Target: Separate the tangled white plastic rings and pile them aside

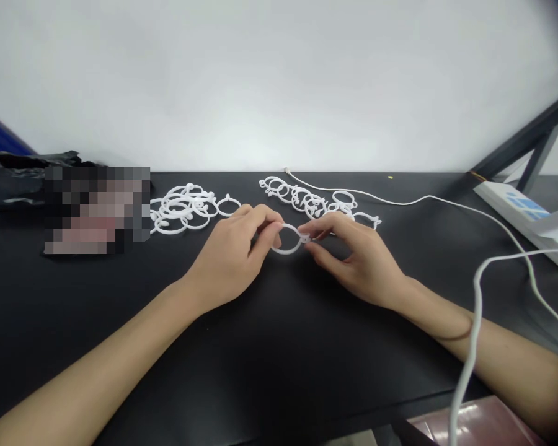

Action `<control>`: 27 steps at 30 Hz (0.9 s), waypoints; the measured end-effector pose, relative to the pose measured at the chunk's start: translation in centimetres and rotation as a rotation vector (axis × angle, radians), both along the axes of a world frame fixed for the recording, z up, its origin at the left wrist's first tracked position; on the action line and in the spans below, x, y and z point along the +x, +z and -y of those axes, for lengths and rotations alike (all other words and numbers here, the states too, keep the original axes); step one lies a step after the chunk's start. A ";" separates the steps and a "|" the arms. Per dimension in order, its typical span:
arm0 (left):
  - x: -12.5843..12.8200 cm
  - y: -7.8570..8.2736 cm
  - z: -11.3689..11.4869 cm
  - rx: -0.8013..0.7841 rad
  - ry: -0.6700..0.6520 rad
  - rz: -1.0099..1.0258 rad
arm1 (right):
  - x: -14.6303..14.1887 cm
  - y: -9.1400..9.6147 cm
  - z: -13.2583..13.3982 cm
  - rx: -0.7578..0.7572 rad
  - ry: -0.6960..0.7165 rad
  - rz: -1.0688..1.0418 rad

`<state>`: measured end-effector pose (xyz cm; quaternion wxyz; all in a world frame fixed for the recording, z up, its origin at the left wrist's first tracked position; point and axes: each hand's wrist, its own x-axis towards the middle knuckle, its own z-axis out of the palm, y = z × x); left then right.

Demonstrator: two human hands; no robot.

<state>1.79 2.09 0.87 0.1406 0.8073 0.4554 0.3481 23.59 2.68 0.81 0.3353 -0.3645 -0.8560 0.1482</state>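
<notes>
Between my two hands is a white plastic ring (287, 252) with a small tab on its right side, held just above the black table. My left hand (239, 251) pinches the left edge of the ring between thumb and fingers. The thumb and forefinger of my right hand (353, 254) close on the tab; part of it is hidden by the fingertips. Behind my left hand lies a pile of white rings (179, 210) with small knobs. A second loose group of white rings (307, 201), with small loops, spreads behind my right hand.
A white cable (404, 203) crosses the table from the back to the right, and another white cord (477, 310) hangs over my right forearm. White-and-blue boxes (523, 207) stand at right. A black plastic bag (16, 186) and a blurred patch are at left.
</notes>
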 end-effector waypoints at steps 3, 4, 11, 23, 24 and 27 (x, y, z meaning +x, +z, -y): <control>0.1 -0.4 0.0 0.007 -0.009 -0.037 | -0.1 0.1 0.1 0.013 -0.019 -0.008; 0.1 -0.5 0.0 0.033 -0.009 -0.057 | -0.1 0.1 0.1 0.018 -0.030 -0.008; 0.2 -0.3 0.1 0.315 -0.092 -0.179 | -0.2 0.2 0.1 -0.019 -0.115 -0.013; 0.3 -0.4 0.1 0.314 -0.212 -0.255 | -0.1 0.0 0.1 -0.103 -0.135 -0.053; 0.4 -0.4 0.1 0.313 -0.215 -0.253 | -0.1 0.0 0.1 -0.112 -0.122 -0.061; 0.4 -0.3 0.2 0.298 -0.220 -0.251 | -0.1 0.0 0.1 -0.121 -0.078 -0.079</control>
